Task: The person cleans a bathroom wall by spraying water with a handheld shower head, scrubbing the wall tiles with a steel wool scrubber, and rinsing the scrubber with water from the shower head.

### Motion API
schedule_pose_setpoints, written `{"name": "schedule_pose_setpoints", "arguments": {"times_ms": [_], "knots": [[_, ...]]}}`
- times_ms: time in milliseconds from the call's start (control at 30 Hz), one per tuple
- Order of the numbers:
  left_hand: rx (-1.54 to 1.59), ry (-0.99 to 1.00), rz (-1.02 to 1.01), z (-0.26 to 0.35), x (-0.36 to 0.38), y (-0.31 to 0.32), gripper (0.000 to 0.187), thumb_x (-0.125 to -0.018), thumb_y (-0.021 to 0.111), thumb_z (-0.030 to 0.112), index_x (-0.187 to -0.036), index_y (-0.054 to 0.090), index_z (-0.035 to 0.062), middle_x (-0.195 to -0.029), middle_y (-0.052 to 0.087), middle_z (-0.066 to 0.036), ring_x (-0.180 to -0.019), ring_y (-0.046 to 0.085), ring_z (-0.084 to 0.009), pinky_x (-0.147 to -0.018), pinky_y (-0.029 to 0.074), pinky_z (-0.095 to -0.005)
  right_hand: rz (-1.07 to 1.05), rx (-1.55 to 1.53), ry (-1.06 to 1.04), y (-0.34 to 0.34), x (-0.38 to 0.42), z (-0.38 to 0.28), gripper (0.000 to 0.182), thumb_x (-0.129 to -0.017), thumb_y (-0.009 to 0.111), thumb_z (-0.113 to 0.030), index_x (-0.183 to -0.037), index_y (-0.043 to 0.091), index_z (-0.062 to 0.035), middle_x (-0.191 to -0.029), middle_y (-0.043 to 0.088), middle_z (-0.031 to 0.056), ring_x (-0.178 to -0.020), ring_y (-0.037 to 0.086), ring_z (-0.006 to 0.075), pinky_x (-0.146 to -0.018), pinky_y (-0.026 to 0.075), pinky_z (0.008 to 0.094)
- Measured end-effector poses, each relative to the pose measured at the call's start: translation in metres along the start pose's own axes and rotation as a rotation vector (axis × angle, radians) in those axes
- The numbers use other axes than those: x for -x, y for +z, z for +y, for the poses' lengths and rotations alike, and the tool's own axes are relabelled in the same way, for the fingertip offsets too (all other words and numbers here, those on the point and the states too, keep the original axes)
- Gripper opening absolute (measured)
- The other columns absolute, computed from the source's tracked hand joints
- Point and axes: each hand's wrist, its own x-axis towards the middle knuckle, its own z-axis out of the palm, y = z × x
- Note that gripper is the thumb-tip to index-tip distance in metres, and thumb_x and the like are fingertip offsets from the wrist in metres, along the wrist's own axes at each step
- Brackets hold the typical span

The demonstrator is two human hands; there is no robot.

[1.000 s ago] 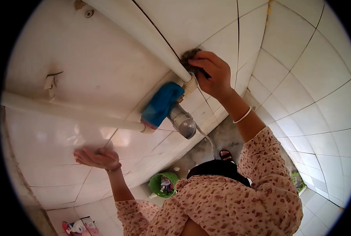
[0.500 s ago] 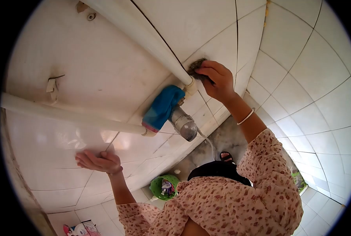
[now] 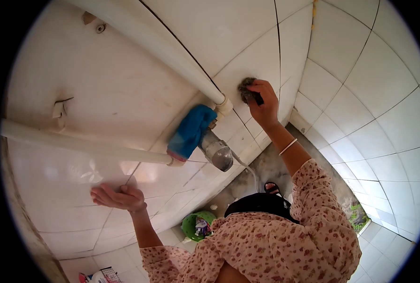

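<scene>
right hand (image 3: pixel 265 106): grip clamped on scrub pad (image 3: pixel 247 90), pressed to wall tile (image 3: pixel 261 56) just right of pipe (image 3: pixel 172 52) | left hand (image 3: pixel 118 197): grip apart, palm flat on wall | pad likely light, soft, springy; best pinched across its bulk | tap (image 3: pixel 218 151) beside blue cloth (image 3: pixel 189 131)

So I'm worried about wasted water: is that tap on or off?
On. A thin stream of water runs from the tap toward the floor.
</scene>
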Motion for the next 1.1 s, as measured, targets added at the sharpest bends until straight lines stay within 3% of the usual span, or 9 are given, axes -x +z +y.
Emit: {"name": "schedule_pose_setpoints", "arguments": {"times_ms": [200,333,533,633,767,867,933,1000,1100], "knots": [[-0.007,0.010,-0.010,0.000,-0.002,-0.003,0.052,-0.105,0.032,0.026,-0.149,0.034,-0.0024,-0.159,0.026,-0.022,-0.149,0.023,-0.0377,-0.121,0.011,-0.0525,0.270,0.021,0.075,0.012,-0.046,-0.031,0.033,-0.070,0.064,0.011,-0.100,0.063,-0.0020,-0.105,0.063,0.0153,-0.095,0.062,0.0327,-0.081,0.051,0.0337],[-0.006,0.014,-0.036,-0.002,0.000,-0.003,0.051,-0.104,0.032,0.023,-0.148,0.034,-0.0033,-0.159,0.025,-0.025,-0.150,0.019,-0.0387,-0.122,0.008,-0.0527,-0.033,-0.113,-0.017,0.013,0.003,-0.032,0.032,-0.067,0.063,0.013,-0.095,0.066,-0.0029,-0.106,0.063,0.0150,-0.093,0.065,0.0336,-0.080,0.054,0.0354],[-0.017,-0.008,-0.046,-0.003,0.003,-0.002,0.051,-0.104,0.032,0.024,-0.149,0.033,-0.0018,-0.160,0.024,-0.024,-0.150,0.019,-0.0392,-0.121,0.007,-0.0532,0.367,0.000,0.351,-0.003,-0.059,0.002,0.024,-0.078,0.069,0.006,-0.101,0.063,-0.0015,-0.106,0.064,0.0122,-0.094,0.063,0.0283,-0.082,0.051,0.0326],[0.004,-0.019,-0.055,-0.004,0.006,-0.002,0.052,-0.104,0.033,0.025,-0.149,0.033,-0.0007,-0.159,0.024,-0.024,-0.149,0.020,-0.0396,-0.121,0.006,-0.0539,0.367,-0.012,0.053,0.011,-0.088,-0.037,0.028,-0.075,0.071,0.007,-0.101,0.065,-0.0027,-0.105,0.064,0.0113,-0.093,0.064,0.0281,-0.081,0.051,0.0313],[-0.016,-0.006,-0.041,-0.005,0.005,-0.002,0.052,-0.105,0.033,0.025,-0.149,0.034,-0.0019,-0.158,0.027,-0.023,-0.148,0.023,-0.0390,-0.121,0.012,-0.0541,0.015,-0.190,-0.215,0.015,-0.087,-0.072,0.035,-0.065,0.063,0.014,-0.093,0.072,-0.0051,-0.102,0.065,0.0088,-0.088,0.067,0.0254,-0.075,0.054,0.0301],[-0.017,-0.022,-0.032,-0.004,0.006,-0.001,0.052,-0.105,0.032,0.025,-0.149,0.033,-0.0017,-0.158,0.027,-0.023,-0.148,0.023,-0.0393,-0.121,0.012,-0.0542,0.325,0.012,-0.117,-0.011,-0.124,-0.027,0.027,-0.073,0.069,0.010,-0.096,0.069,-0.0039,-0.098,0.066,0.0094,-0.086,0.066,0.0234,-0.076,0.053,0.0294],[-0.032,-0.029,-0.052,-0.004,0.010,-0.004,0.052,-0.105,0.032,0.025,-0.149,0.033,-0.0017,-0.158,0.027,-0.023,-0.148,0.023,-0.0393,-0.121,0.012,-0.0544,0.385,-0.041,0.195,-0.026,-0.142,-0.015,0.022,-0.078,0.071,0.006,-0.098,0.068,-0.0031,-0.099,0.066,0.0096,-0.087,0.065,0.0233,-0.077,0.053,0.0311],[-0.027,-0.020,-0.033,-0.003,0.006,0.002,0.052,-0.104,0.032,0.024,-0.149,0.034,-0.0017,-0.158,0.027,-0.024,-0.149,0.023,-0.0392,-0.121,0.012,-0.0546,0.406,0.097,-0.017,-0.013,-0.140,-0.028,0.023,-0.077,0.072,0.004,-0.099,0.069,-0.0030,-0.100,0.068,0.0083,-0.087,0.066,0.0210,-0.080,0.053,0.0288],[-0.020,-0.005,-0.025,-0.003,0.005,-0.001,0.052,-0.104,0.032,0.023,-0.148,0.035,-0.0020,-0.158,0.028,-0.025,-0.149,0.022,-0.0392,-0.121,0.012,-0.0549,0.146,-0.042,-0.213,0.007,-0.115,-0.076,0.032,-0.070,0.066,0.012,-0.097,0.072,-0.0029,-0.101,0.067,0.0100,-0.088,0.066,0.0225,-0.078,0.052,0.0277]]}}
